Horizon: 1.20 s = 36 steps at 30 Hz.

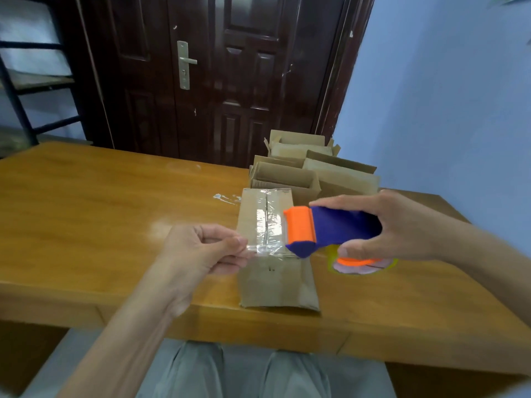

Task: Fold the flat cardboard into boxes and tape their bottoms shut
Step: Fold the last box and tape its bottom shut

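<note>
A folded cardboard box (pixel 275 280) stands on the wooden table (pixel 100 211) near its front edge, bottom side up, with clear tape along the middle seam. My right hand (pixel 402 225) grips a blue and orange tape dispenser (pixel 330 228) just above the box's right side. My left hand (pixel 207 248) pinches the free end of the clear tape (pixel 267 249), which stretches across the box top between the hand and the dispenser.
Several folded open boxes (pixel 301 173) stand in a cluster at the table's far right. A scrap of clear tape (pixel 225 198) lies on the table left of them. A dark door (pixel 215 76) and a blue wall (pixel 445 96) are behind.
</note>
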Tool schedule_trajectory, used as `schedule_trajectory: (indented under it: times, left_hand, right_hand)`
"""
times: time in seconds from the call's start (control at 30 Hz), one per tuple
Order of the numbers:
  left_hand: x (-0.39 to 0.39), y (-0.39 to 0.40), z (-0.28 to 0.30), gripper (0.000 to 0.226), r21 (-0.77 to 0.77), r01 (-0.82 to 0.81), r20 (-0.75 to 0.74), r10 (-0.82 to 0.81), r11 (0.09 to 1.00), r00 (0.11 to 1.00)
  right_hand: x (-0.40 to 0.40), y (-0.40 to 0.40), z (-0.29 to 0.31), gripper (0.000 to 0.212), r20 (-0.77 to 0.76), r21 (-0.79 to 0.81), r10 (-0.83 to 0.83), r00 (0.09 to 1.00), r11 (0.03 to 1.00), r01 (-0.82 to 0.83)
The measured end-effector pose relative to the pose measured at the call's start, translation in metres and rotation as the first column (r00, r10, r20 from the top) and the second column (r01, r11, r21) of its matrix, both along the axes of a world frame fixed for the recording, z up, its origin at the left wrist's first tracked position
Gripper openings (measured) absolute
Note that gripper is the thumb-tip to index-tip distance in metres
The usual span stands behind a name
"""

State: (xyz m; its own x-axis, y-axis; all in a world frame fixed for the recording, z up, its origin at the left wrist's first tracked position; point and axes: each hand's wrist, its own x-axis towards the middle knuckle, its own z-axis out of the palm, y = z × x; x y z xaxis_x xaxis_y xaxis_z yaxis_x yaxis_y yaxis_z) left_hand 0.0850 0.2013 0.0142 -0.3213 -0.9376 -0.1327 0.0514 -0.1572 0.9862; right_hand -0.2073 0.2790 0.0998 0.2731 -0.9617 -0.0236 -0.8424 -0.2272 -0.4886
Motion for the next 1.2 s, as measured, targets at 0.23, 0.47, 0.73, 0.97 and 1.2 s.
schedule_trajectory:
  times: [0.23, 0.47, 0.73, 0.97, 1.2]
  left_hand:
    - [-0.006, -0.002, -0.011, 0.023, 0.027, 0.061, 0.01, -0.061, 0.998, 0.998]
    - [-0.018, 0.004, -0.005, 0.009, -0.062, 0.011, 0.053, -0.007, 0.998, 0.999]
    - [0.013, -0.003, -0.002, 0.006, -0.096, -0.098, 0.065, 0.105, 0.99, 0.992]
    - [0.026, -0.01, -0.014, 0.008, -0.026, -0.107, 0.028, 0.108, 0.994, 0.994]
    - [0.025, -0.016, -0.035, 0.011, 0.051, -0.061, 0.003, 0.061, 0.997, 0.998]
  right_hand:
    - [-0.004, 0.016, -0.016, 0.07, 0.033, 0.08, -0.032, 0.999, 0.996, 0.029]
    - [-0.005, 0.012, -0.006, 0.066, -0.169, -0.038, -0.022, 0.985, 0.999, 0.015]
    - [0.012, 0.007, 0.011, 0.064, -0.219, -0.073, -0.015, 0.976, 0.997, -0.001]
    - [0.003, 0.014, 0.012, 0.067, -0.138, 0.013, -0.082, 0.987, 0.996, 0.085]
    - [-0.007, 0.016, 0.015, 0.064, -0.234, -0.009, -0.09, 0.968, 0.996, 0.09]
